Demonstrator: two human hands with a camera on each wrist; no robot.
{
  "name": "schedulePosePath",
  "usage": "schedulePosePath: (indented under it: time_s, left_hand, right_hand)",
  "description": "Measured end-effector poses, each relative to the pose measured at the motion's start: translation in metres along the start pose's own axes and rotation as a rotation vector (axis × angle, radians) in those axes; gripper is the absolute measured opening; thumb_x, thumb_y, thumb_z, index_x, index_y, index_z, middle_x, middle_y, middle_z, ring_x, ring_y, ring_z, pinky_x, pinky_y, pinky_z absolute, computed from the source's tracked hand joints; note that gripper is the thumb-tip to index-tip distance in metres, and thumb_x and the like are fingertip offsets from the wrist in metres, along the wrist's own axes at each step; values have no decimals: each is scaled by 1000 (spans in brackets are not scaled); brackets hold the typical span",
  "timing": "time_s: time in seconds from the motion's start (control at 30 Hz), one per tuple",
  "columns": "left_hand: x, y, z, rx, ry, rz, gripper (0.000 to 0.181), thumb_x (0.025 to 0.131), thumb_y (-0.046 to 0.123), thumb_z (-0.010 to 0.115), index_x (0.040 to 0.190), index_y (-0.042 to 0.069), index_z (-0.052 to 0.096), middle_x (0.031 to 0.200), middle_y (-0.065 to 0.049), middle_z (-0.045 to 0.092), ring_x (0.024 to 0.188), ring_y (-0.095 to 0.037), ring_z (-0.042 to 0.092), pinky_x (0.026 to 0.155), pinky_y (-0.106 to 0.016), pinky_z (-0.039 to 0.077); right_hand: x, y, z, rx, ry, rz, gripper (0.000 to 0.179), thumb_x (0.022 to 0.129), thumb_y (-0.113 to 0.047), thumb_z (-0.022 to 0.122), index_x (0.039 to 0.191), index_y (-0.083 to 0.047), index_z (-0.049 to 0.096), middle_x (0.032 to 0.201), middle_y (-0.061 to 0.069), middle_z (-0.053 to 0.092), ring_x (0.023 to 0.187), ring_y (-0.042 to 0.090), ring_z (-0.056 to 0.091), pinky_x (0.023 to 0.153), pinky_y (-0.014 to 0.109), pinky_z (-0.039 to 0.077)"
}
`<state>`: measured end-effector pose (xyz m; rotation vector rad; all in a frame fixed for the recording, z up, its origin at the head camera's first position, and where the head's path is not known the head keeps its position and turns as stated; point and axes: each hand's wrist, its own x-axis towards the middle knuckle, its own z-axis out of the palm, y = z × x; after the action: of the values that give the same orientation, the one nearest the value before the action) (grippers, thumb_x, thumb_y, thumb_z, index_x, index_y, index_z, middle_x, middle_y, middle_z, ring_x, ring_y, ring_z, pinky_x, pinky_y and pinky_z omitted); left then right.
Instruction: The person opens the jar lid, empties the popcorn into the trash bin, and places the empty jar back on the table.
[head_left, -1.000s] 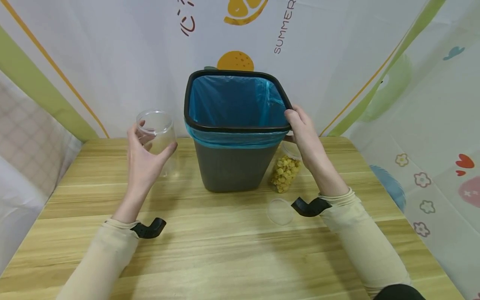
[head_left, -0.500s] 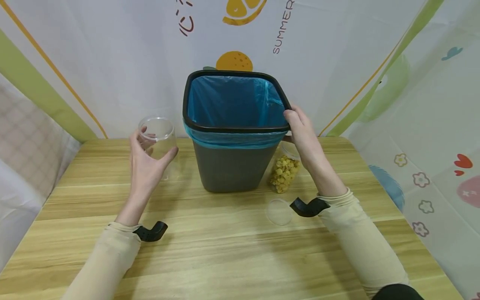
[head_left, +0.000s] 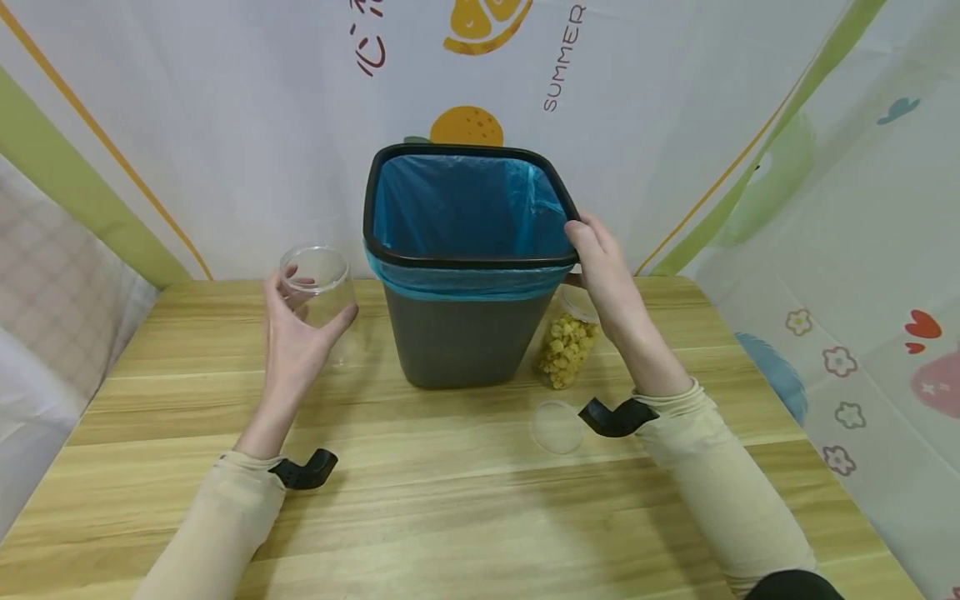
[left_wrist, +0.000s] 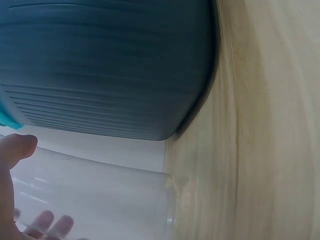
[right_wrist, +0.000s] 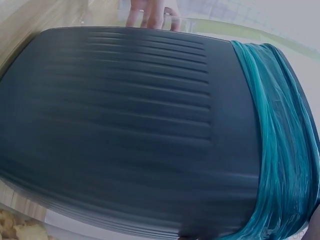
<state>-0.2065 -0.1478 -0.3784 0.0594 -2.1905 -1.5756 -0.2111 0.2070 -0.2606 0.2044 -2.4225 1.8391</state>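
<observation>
My left hand (head_left: 294,337) grips a clear plastic jar (head_left: 330,300) from its left side, thumb at the near right and fingers around the far left. The jar is upright, lidless, with nothing seen inside. In the left wrist view its bottom end is right at the wooden tabletop. Just to its right stands a dark grey trash can (head_left: 465,337), lined with a blue bag (head_left: 457,196) folded over under the black rim. My right hand (head_left: 606,271) holds that rim at its right side, thumb on top and fingers mostly hidden underneath.
A jar of popcorn (head_left: 568,343) stands beside the can's right side, partly behind my right wrist. In front of it a round clear lid (head_left: 557,427) lies flat on the wooden table (head_left: 420,517). White printed curtains (head_left: 247,142) hang behind and at both sides.
My left hand has lowered the clear jar and drawn it slightly right, beside the can. My right hand keeps its hold on the rim, and the can stays in place.
</observation>
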Motion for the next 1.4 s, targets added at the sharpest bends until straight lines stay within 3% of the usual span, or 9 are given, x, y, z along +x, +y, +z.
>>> schedulePosePath:
  time_s: [0.33, 0.83, 1.23, 1.4]
  left_hand:
    - [-3, -7, 1, -11, -22, -27, 90, 83, 18, 84, 154, 15, 28, 138, -10, 46, 139, -31, 51, 124, -47, 36]
    - [-5, -10, -1, 4, -66, -59, 97, 84, 17, 83, 158, 18, 20, 147, -15, 42, 147, -30, 46, 126, -46, 34]
    - [-5, -8, -3, 38, -98, -41, 104, 86, 20, 84, 162, 17, 13, 148, -19, 39, 149, -35, 43, 125, -52, 32]
    - [-5, -6, -3, 49, -114, -32, 107, 86, 23, 84, 163, 16, 11, 146, -19, 39, 149, -37, 41, 125, -53, 31]
  right_hand:
    - [-2, 2, 1, 20, -16, -26, 57, 108, -47, 36, 148, -8, 45, 148, 19, 48, 139, 31, 48, 116, 58, 43]
    - [-2, 6, 4, 29, 8, -39, 61, 106, -56, 38, 148, -12, 46, 144, 10, 50, 135, 23, 51, 116, 57, 43]
    - [1, 13, 3, 72, 67, -170, 58, 109, -49, 34, 152, -13, 46, 153, 10, 48, 136, 22, 50, 113, 61, 44]
    - [-2, 16, -2, 99, 113, -182, 57, 109, -47, 34, 155, -15, 44, 153, 12, 49, 128, 22, 55, 112, 53, 48]
